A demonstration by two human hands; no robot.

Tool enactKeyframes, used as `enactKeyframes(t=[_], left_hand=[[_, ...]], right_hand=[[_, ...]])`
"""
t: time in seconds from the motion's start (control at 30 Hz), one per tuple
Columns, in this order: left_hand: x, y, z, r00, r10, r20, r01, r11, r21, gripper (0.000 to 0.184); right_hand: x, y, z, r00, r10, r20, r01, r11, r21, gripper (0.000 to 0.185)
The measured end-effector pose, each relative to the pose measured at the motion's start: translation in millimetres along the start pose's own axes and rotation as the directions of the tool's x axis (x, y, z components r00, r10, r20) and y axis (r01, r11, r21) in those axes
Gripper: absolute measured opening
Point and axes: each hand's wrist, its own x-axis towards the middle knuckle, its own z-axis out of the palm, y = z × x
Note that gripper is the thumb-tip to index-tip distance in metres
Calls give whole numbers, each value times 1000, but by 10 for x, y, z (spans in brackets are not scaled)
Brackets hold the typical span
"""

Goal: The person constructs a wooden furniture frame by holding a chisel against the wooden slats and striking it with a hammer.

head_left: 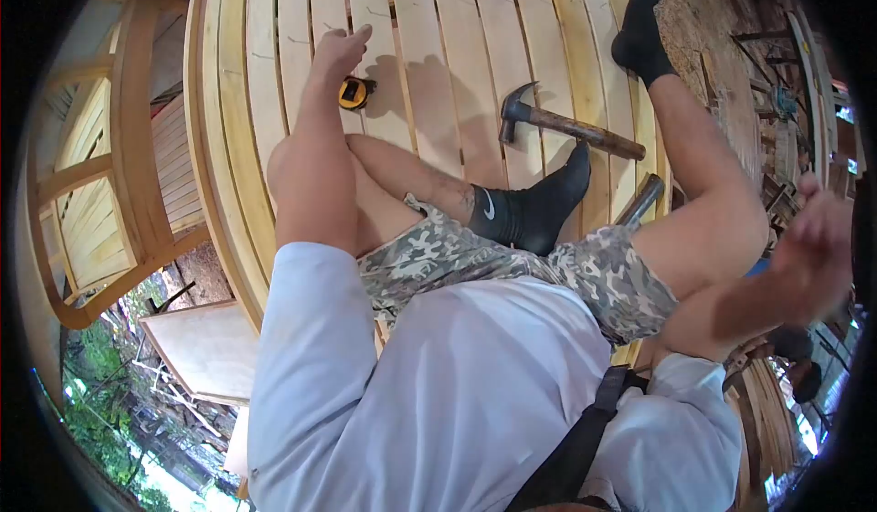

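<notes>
My left hand (pixel 342 52) is over the slatted wooden surface (pixel 457 83), its fingers pressed together and pointing up; whether it holds something small I cannot make out. Just below it lies a yellow and black tape measure (pixel 356 93). A claw hammer (pixel 575 126) with a worn wooden handle rests on the slats, between my two black-socked feet. Near my thigh, a second tool with a dark cylindrical end (pixel 642 200) is partly hidden. On the far right, my right hand (pixel 816 242) is raised off the slats and smeared by motion.
Curved wooden furniture frames (pixel 137 137) stand on the left. A framed pale panel (pixel 206 348) is at the lower left. Sawdust and scraps cover the ground (pixel 699 19) at the upper right, beside stacked timber and metal supports. Thin pencil-like marks cross the slats.
</notes>
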Motion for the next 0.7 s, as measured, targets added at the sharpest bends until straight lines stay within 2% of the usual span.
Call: enactKeyframes(t=[0.03, 0.07, 0.1, 0.13, 0.17, 0.23, 0.27, 0.33, 0.4, 0.43, 0.5, 0.57, 0.6, 0.63, 0.7], left_hand=[[-6, -34, 17, 998, 64, -7, -63, 994, 93, 51], [-17, -53, 13, 998, 65, -3, -65, 997, 46, 49], [26, -79, 25, 997, 48, 60, -48, 999, -7, 48], [-98, 64, 40, 999, 35, 23, -34, 998, -59, 47], [-45, 69, 42, 997, 44, 56, -43, 999, -24, 49], [69, 27, 82, 993, 88, 82, -85, 995, -44, 51], [1, 113, 113, 990, 102, 102, -101, 995, -23, 51], [-99, 118, 57, 989, 102, 106, -105, 994, 18, 51], [-188, 145, 73, 983, 140, 120, -150, 985, 88, 52], [-241, 156, 74, 982, 128, 139, -142, 985, 95, 54], [-339, 216, 112, 968, 197, 156, -226, 954, 198, 56], [-560, 396, 122, 961, 117, 252, -166, 969, 181, 61], [-691, 430, 126, 961, 198, 195, -238, 949, 209, 63], [-791, 456, 124, 952, 247, 179, -272, 953, 136, 61], [-1041, 577, 96, 951, 239, 196, -240, 971, -16, 55]], right_hand=[[-51, 161, -351, 952, 158, -262, -225, 941, -251, 35], [-85, 413, -762, 900, 283, -332, -418, 781, -465, 35], [-155, 450, -913, 961, 249, -123, -227, 450, -864, 35], [-313, 767, -1101, 854, 400, -332, -517, 574, -635, 35], [-542, 1027, -1281, 764, 536, -359, -627, 485, -610, 35], [-1132, 1395, -1525, 556, 776, -297, -641, 173, -747, 34], [-1372, 1524, -1562, 465, 843, -270, -600, 75, -797, 33], [-1729, 1676, -1539, 344, 907, -243, -551, -15, -835, 33], [-1944, 1773, -1473, 300, 924, -237, -520, -50, -852, 33], [-1999, 1830, -1432, 297, 925, -237, -512, -55, -857, 33], [-2065, 1928, -1383, 298, 923, -244, -492, -71, -868, 34], [-2074, 1975, -1369, 309, 917, -251, -465, -85, -881, 35], [-2064, 1992, -1361, 317, 915, -250, -452, -86, -888, 36], [-2035, 2000, -1359, 337, 908, -250, -444, -81, -892, 37], [-1914, 2038, -1319, 404, 880, -251, -427, -61, -902, 39]])
